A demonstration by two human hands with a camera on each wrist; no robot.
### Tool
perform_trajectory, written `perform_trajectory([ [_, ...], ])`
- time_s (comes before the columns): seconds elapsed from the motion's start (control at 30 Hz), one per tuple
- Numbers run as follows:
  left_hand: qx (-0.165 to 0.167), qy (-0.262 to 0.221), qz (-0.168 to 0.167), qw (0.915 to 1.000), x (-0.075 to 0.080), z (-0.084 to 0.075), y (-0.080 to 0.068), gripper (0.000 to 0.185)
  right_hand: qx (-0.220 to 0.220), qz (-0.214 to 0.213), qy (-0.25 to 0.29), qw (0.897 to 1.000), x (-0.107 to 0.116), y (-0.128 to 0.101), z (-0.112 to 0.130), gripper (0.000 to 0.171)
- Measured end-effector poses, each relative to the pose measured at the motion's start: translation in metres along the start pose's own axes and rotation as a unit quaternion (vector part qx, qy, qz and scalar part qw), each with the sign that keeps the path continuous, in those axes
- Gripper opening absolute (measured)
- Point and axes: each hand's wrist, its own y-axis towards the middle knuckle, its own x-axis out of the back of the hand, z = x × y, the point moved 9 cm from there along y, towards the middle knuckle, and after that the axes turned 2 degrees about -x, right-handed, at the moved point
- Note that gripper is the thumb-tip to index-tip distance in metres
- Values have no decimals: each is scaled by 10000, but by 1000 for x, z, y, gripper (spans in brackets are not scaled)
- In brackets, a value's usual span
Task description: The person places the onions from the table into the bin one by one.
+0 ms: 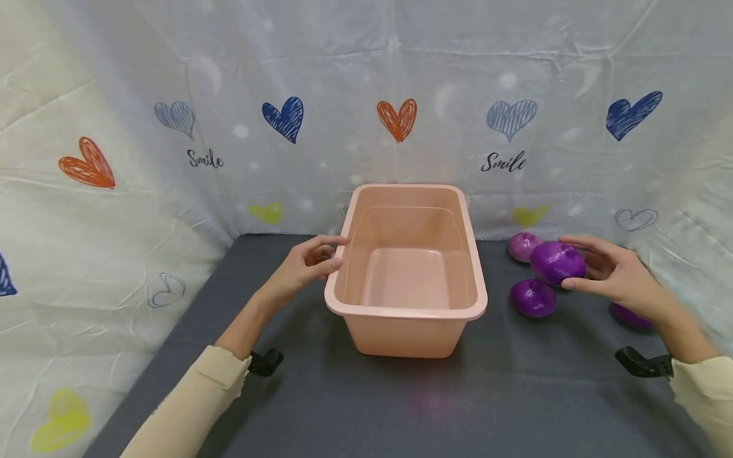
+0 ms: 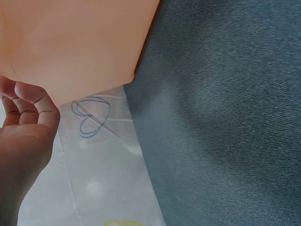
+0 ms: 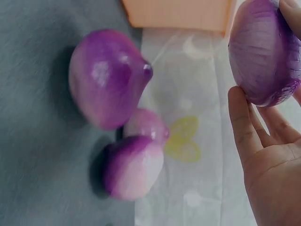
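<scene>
A peach plastic tub (image 1: pixel 405 335) stands upright on the dark tabletop. At its left rim my left hand (image 1: pixel 314 259) holds on, index fingertip over the edge and thumb beside it. The left wrist view has this hand's curled fingers (image 2: pixel 33 106) close against the tub's outer wall (image 2: pixel 80 42). To the right of the tub, my right hand (image 1: pixel 615 270) grips a shiny purple onion (image 1: pixel 554 262) between thumb and fingers. The right wrist view shows this held onion (image 3: pixel 258 52) raised, cut off by the frame's edge.
Near the right hand lie a pinkish onion (image 1: pixel 523 247), a darker purple onion (image 1: pixel 533 298) and another onion (image 1: pixel 628 316) partly hidden by the right wrist. A white curtain (image 1: pixel 343 76) printed with hearts hangs behind the table and along both sides.
</scene>
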Motion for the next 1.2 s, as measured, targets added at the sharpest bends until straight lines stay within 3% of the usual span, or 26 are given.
perform_trajectory([
  [0.57,404,247,-288,9985,5,2,-6,48,136,52,127,9998,-32,58,36,68],
  [1.03,633,228,-334,9972,5,-1,-3,49,749,548,687,9933,-69,97,70,70],
  [1.2,661,182,-339,9971,4,-2,-4,49,1043,822,992,9862,-83,106,80,72],
])
